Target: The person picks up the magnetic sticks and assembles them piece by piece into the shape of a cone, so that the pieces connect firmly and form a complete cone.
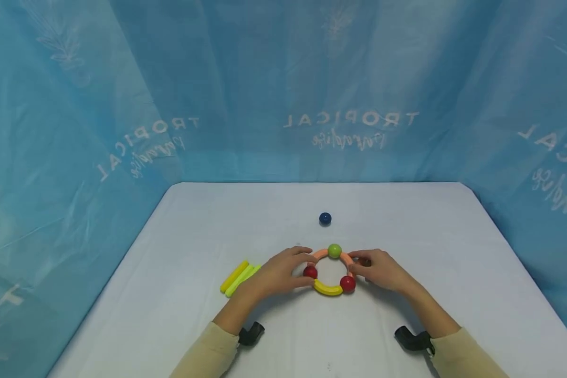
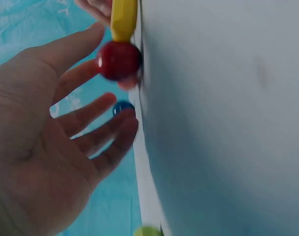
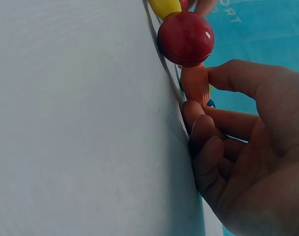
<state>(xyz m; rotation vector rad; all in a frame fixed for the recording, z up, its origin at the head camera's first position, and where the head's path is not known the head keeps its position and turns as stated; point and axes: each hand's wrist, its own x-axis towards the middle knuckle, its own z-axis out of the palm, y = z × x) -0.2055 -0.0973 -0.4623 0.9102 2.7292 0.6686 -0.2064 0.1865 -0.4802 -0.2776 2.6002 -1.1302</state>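
Note:
A ring of curved rods and balls lies on the table in the head view. It has a yellow curved rod in front, a left red ball, a right red ball, a green ball at the back, and orange curved rods along both sides. My left hand is at the ring's left side, thumb and index finger to either side of the left red ball, other fingers loosely spread. On the right, my right hand pinches the right orange curved rod between thumb and index finger, just behind the right red ball.
A dark blue ball sits behind the ring. Left of my left hand lie a yellow stick and lime sticks, partly covered by the hand. A blue printed curtain stands around the white table.

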